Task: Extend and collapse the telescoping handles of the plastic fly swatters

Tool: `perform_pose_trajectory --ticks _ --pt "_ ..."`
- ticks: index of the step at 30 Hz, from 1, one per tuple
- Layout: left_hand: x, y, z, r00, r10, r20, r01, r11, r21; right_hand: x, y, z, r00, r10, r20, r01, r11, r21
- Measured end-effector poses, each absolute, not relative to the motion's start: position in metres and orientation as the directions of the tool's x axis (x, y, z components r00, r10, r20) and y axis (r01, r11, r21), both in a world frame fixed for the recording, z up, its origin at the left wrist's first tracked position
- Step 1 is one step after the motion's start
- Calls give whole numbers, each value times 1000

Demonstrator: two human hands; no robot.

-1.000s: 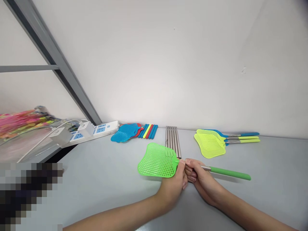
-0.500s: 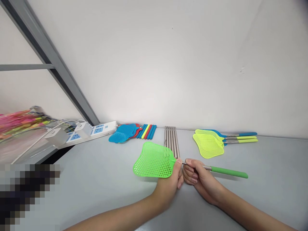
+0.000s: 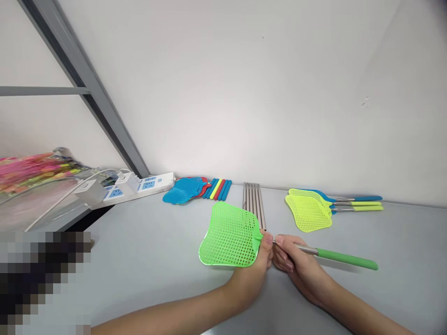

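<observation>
A green fly swatter (image 3: 230, 235) is held sideways above the grey table, its perforated head to the left and its green grip to the right. My left hand (image 3: 260, 258) pinches it at the neck, thumb on top. Close beside it, my right hand (image 3: 296, 258) is closed round the metal rod, between the neck and the grip. Just behind the hands lie several metal rods (image 3: 257, 204) in a row, partly hidden by the swatter head.
Blue and red swatter heads (image 3: 185, 190) and several coloured grips (image 3: 218, 189) lie at the back. To the right rest several swatters with grips, a yellow one (image 3: 309, 214) on top. A power strip (image 3: 153, 184) with white plugs stands at the left beside a metal frame (image 3: 104, 107).
The swatter has tilted slightly, its head facing me more and its grip end lower. Both hands still hold it. The whole view has shifted a little.
</observation>
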State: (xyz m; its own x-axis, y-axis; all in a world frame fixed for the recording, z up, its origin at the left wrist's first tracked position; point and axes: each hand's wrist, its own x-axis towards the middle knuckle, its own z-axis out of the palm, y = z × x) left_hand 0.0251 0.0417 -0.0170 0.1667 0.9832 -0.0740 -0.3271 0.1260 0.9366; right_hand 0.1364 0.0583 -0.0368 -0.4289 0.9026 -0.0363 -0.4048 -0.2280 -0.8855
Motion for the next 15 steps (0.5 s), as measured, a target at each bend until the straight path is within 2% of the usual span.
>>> perform_pose_trajectory --ticks 3,10,15 --pt "26 40 -17 165 985 -57 -291 104 951 136 59 -36 -443 895 -38 -413 -242 -878" --pt "22 39 -20 193 981 20 -76 -5 997 133 54 -33 -450 893 -20 -404 -224 -887" --pt "21 40 -24 208 978 -21 -124 48 991 133 53 -33 -461 887 8 -384 -191 -903"
